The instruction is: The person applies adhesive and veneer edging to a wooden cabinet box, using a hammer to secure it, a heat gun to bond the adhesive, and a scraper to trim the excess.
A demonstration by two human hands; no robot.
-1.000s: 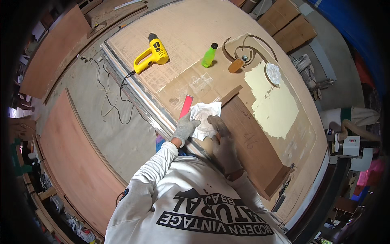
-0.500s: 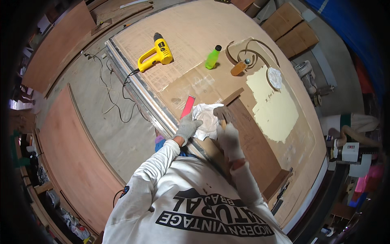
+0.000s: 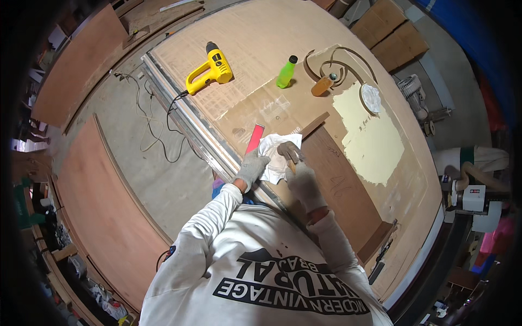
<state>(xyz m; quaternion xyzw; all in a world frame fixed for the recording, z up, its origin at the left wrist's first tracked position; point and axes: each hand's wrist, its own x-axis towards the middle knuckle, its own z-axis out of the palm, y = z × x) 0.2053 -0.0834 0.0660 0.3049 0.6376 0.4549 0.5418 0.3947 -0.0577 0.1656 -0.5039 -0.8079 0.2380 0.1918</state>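
Observation:
My left hand [image 3: 252,167], in a grey work glove, grips the left edge of a crumpled white sheet [image 3: 266,145] that lines or wraps a shallow round dish with a beige middle. My gloved right hand [image 3: 304,187] is closed round the wooden handle [image 3: 292,166] of a small tool. A dark brown shape [image 3: 285,149] lies over the dish at that tool's end; whether it is the tool's head or stained glove fingers I cannot tell. Just beyond my left hand is a flat red bar [image 3: 255,137] with a pale end. A brown wooden panel [image 3: 340,179] lies right of the dish.
A yellow heat gun [image 3: 217,70] lies on the large table [image 3: 250,32], its cord over the left edge. Farther right are a green bottle [image 3: 286,73], an amber bottle [image 3: 323,86], curved brown strips [image 3: 356,50], a white round piece [image 3: 371,99] and a cream patch [image 3: 375,146].
My right hand has shifted slightly left, with the tool's end farther over the dish. The white sheet has turned or tilted a little in my left hand. The view has shifted slightly.

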